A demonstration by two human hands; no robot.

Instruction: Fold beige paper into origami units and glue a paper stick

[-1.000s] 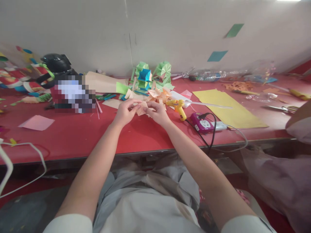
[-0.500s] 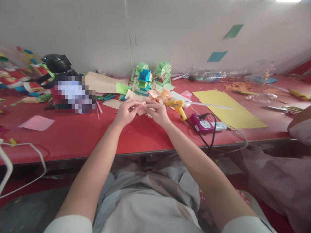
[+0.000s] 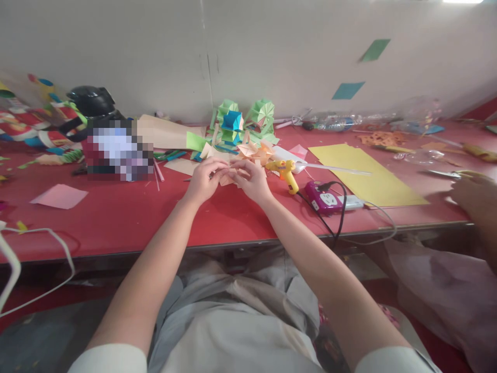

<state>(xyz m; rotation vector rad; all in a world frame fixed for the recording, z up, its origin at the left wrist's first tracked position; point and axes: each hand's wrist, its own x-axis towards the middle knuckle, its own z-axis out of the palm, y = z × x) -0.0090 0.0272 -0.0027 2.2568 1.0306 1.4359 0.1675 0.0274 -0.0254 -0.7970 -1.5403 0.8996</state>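
Note:
My left hand (image 3: pixel 207 178) and my right hand (image 3: pixel 251 178) meet over the red table, both with fingers pinched on a small piece of peach paper (image 3: pixel 226 178). Most of that paper is hidden by the fingers, so its folds are hard to make out. Just behind the hands lie folded peach paper pieces (image 3: pixel 258 150). Beyond them stand green folded-paper shapes (image 3: pixel 261 114) and a blue one (image 3: pixel 232 122). Right beside my right hand rests a yellow hot glue gun (image 3: pixel 286 173) with a clear glue stick (image 3: pixel 337 169) in its back end.
A purple power strip (image 3: pixel 321 198) with cords sits near the table's front edge, by a yellow sheet (image 3: pixel 368 173). A co-worker's hand (image 3: pixel 476 194) is at scissors (image 3: pixel 446 174) on the right. Left are pink paper (image 3: pixel 59 196) and a black object (image 3: pixel 93 103).
At the right, the co-worker's arm has shifted and a hand now shows at the scissors. My own fingers have moved only slightly around the peach paper.

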